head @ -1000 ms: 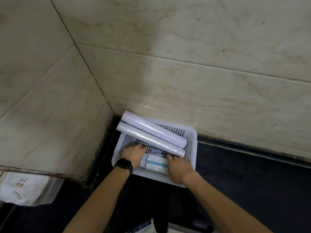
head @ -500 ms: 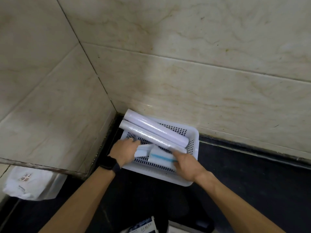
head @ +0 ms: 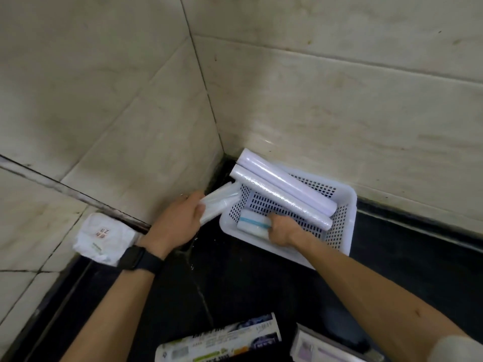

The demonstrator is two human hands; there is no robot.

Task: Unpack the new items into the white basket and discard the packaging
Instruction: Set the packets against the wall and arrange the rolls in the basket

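Sitting in the tiled corner on a dark floor, white basket (head: 342, 231) already holding two long pale rolls (head: 287, 190) laid diagonally and a short blue-banded roll (head: 252, 223) near its front-left corner, right hand (head: 281, 227) resting on that roll with fingers curled, actual grip hard to tell. Just left of the basket, left hand (head: 180, 220) closing around clear plastic wrapping (head: 218, 203), seemingly pulling it clear for discarding. Lying in front of the basket, printed packs (head: 222, 340) probably remaining to unpack; a white printed bag (head: 100, 237) sitting well left against the marble step.
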